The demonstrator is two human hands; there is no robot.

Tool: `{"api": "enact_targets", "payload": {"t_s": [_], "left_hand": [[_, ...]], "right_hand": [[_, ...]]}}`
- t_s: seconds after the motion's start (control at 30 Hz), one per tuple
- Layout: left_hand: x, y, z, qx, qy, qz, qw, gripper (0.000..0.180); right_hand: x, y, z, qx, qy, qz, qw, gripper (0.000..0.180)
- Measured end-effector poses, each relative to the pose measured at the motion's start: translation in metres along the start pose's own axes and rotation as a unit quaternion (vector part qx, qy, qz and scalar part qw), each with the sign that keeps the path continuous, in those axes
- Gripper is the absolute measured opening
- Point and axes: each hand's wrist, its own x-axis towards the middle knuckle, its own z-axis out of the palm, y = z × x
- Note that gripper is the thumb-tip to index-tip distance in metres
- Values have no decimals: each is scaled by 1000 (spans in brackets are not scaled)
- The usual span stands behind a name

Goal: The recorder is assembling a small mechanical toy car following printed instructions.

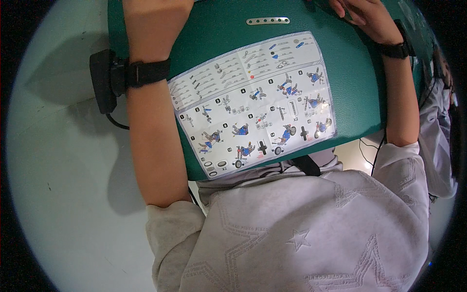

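A white metal strip (pixel 268 21) with a row of holes lies on the green table top, between my two hands and close to the upper edge of the view. My left hand (pixel 163 12) reaches past that edge, so its fingers are hidden. On the right, my right hand (pixel 362 17) has its fingers curled inward; their tips are partly cut off, and whatever they hold cannot be made out. An instruction sheet (pixel 258 104) with small pictures of a model vehicle's building steps lies flat between my forearms, nearest my left wrist.
The green table (pixel 360 104) has its curved near edge against my body. A black device on a strap (pixel 103 80) sits on my left wrist, with a cable hanging below. Another black band (pixel 396 48) circles my right wrist. Grey cloth (pixel 435 146) hangs at the right.
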Motion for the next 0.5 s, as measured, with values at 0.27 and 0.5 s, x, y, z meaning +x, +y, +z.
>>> {"api": "enact_targets", "payload": {"t_s": [0.27,0.5], "left_hand": [[-2,2,-3,9,-4,9,1000,24],[-1,3,-4,-6,-5,-12,1000,22]], "right_hand": [[-1,2,0,2,-1,2,1000,18],[-2,1,1,-6,6,4,1000,19]]}}
